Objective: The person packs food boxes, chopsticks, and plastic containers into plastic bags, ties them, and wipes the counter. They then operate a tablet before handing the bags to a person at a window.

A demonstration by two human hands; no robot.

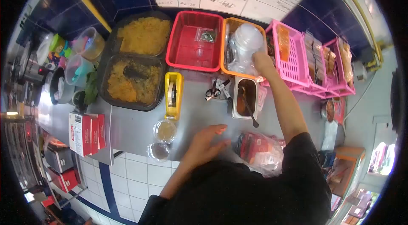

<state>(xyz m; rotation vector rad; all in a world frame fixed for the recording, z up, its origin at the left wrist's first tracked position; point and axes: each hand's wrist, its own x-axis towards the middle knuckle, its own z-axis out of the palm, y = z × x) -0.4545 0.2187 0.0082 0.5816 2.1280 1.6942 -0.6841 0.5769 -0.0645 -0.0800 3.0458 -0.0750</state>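
Observation:
My right hand reaches into the orange basket, at its right side. Its fingers are hidden beside clear plastic and a stack of white round tubs. My left hand hovers low over the steel counter's front edge, fingers apart, holding nothing. To its left are two small clear round cups, one with a pale yellowish filling and one beside it. Below my right forearm lies a clear plastic bag with red packets. A steel container of brown sauce with a ladle stands between my hands.
Two black trays of yellow food stand at the left. A yellow tape dispenser, scissors and a red basket are in the middle. Pink baskets line the right; red-and-white boxes stand front left.

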